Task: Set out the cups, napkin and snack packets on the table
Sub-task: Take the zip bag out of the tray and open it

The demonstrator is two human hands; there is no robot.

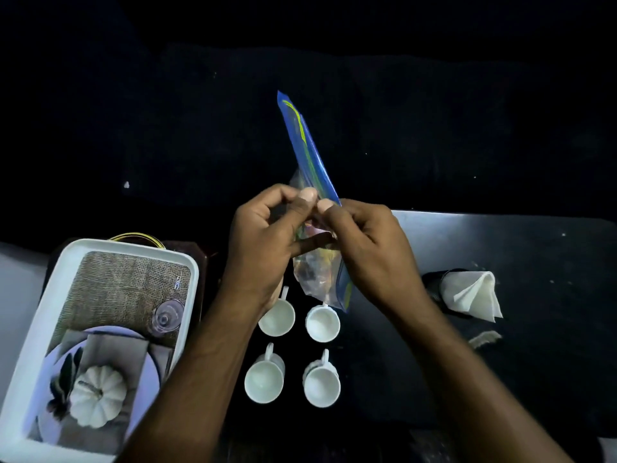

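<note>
Above the dark bench (534, 362) and its four small white ceramic cups (277, 317), left hand (263, 235) and right hand (367, 242) both pinch the long blue-edged clear plastic snack packet (310, 152) mid-length. It looks light, crinkly and slippery. Sealed edges seem the safest hold.

Four cups stand on the tabletop (534, 362) in two rows of two, in the middle. The far-left cup (277, 317) is just beside the far-right cup (322, 324). The near-left cup (264, 382) and the near-right cup (322, 385) stand before them. The tray (100, 244) lies to the left of the cups. The napkin (474, 297) is to the right of the cups, well apart from them, in a holder (434, 285). The packet (310, 152) hangs tilted above the far cups, pinched between the left hand (263, 235) and the right hand (370, 242).
</note>
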